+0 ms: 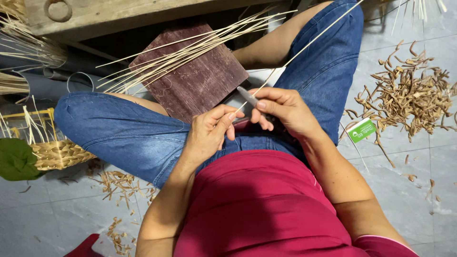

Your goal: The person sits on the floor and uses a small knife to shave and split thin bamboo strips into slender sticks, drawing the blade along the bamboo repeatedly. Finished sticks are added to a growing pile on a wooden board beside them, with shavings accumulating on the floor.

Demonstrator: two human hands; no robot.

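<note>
Pale single reed strip [304, 47], one knife [247, 95], two hands [209, 131] [285, 109]

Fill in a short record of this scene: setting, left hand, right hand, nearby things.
Setting: a person sits cross-legged on a grey tiled floor
Left hand: pinches the near end of a thin pale strip
Right hand: grips a small knife against that strip
On the lap: a dark wooden board with a bundle of pale strips
Nearby: a pile of brown shavings, a woven basket
</note>
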